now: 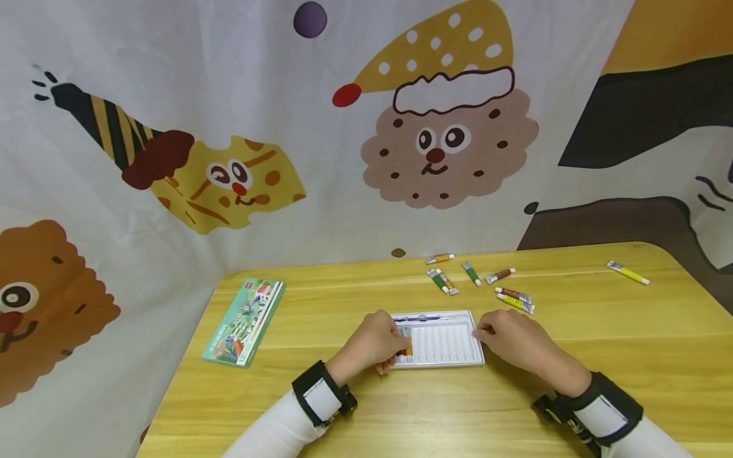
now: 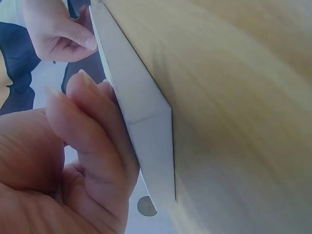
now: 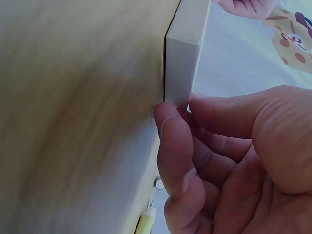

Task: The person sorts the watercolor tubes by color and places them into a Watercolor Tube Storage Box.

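Note:
A white plastic paint tray (image 1: 449, 365) lies on the table before me, with narrow ribbed slots and a thin blue-handled brush (image 1: 420, 319) along its far side. At the tray's left end my left hand (image 1: 372, 340) has its fingers curled over the slots, fingertips on an orange paint tube (image 1: 408, 350). The tubes beside it are partly hidden beneath the hand. My right hand (image 1: 509, 334) pinches the tray's right edge between thumb and forefinger. From the right wrist view, that thumb (image 3: 219, 114) sits at the white corner, with a fingertip below.
Beyond the tray lie loose paint tubes: green (image 1: 472, 273), brown (image 1: 500, 275), orange (image 1: 439, 259) and yellow (image 1: 515, 303) among them. Another yellow tube (image 1: 628, 273) is far right. A green paint box (image 1: 243, 323) lies at left. Behind the table hangs a printed cloth (image 1: 332, 222).

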Demonstrator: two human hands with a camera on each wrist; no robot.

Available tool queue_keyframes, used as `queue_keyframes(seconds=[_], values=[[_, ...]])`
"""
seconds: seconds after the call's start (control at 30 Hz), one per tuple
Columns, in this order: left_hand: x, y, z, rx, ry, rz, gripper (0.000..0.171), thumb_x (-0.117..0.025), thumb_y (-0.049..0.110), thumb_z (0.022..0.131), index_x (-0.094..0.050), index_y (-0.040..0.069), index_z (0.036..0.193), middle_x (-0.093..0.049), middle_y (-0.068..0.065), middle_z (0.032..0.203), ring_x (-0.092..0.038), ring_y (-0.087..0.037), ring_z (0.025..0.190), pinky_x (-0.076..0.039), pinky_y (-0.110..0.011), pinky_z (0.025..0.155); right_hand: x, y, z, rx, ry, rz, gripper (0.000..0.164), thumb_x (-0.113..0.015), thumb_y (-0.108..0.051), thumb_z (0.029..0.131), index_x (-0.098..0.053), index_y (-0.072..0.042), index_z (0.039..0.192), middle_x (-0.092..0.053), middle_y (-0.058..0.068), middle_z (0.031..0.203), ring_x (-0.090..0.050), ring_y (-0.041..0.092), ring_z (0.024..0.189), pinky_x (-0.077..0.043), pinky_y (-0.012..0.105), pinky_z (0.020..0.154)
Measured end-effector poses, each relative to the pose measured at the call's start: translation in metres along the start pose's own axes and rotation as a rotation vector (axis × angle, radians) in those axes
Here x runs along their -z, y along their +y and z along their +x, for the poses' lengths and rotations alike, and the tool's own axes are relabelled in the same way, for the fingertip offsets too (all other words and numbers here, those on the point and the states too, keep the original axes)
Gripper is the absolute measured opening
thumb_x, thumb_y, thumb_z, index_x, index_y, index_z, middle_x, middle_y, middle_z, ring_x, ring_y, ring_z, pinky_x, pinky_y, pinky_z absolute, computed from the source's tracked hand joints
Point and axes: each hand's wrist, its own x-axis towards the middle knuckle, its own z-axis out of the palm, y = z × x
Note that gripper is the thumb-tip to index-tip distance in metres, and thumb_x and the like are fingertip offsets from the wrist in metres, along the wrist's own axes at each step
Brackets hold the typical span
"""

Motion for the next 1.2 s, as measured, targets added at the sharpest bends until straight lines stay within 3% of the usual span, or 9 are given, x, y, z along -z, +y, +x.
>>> queue_keyframes(seconds=[0.33,0.6,0.7,0.9,1.2], values=[[0.000,0.000,0.000,-0.003,-0.001,-0.003,0.043,-0.073,0.016,0.099,-0.065,-0.001,0.060,-0.051,-0.001,0.045,-0.048,-0.011,0.033,-0.045,-0.027,0.036,0.011,-0.001,0.010,0.047,0.037,-0.013,0.010,-0.075,-0.017,0.096,-0.075,-0.008,0.092,-0.057,-0.005,0.071,-0.047,0.012,0.061,-0.038,0.030,0.056],[0.010,0.000,-0.011,-0.074,0.100,0.162,0.055,-0.073,0.028,0.099,-0.046,0.016,0.052,-0.031,0.011,0.045,-0.033,-0.007,0.040,-0.019,-0.023,0.042,0.026,-0.002,0.054,0.089,0.085,0.033,0.012,-0.070,-0.014,0.099,-0.076,-0.003,0.095,-0.058,0.000,0.072,-0.047,0.014,0.057,-0.036,0.031,0.053],[0.013,-0.004,-0.018,-0.095,0.112,0.150,0.053,-0.073,0.026,0.099,-0.046,0.017,0.055,-0.031,0.010,0.048,-0.034,-0.008,0.043,-0.020,-0.024,0.044,0.025,0.002,0.073,0.096,0.078,0.055,0.012,-0.069,-0.011,0.099,-0.076,-0.003,0.095,-0.063,0.003,0.078,-0.049,0.016,0.059,-0.038,0.032,0.054],[0.013,-0.016,-0.025,-0.133,0.143,0.103,0.033,-0.073,0.020,0.098,-0.062,0.016,0.066,-0.043,0.008,0.056,-0.041,-0.009,0.051,-0.029,-0.025,0.050,0.016,0.013,0.104,0.040,0.017,0.045,0.015,-0.069,-0.014,0.100,-0.076,-0.002,0.096,-0.070,0.006,0.087,-0.058,0.019,0.070,-0.044,0.032,0.061],[0.017,-0.021,-0.034,-0.151,0.148,0.068,0.021,-0.072,0.014,0.097,-0.071,0.011,0.076,-0.051,0.008,0.061,-0.043,-0.008,0.054,-0.034,-0.023,0.051,0.015,0.017,0.118,-0.009,-0.062,0.090,0.021,-0.072,-0.021,0.098,-0.076,-0.002,0.089,-0.061,0.004,0.074,-0.052,0.017,0.061,-0.037,0.030,0.055]])
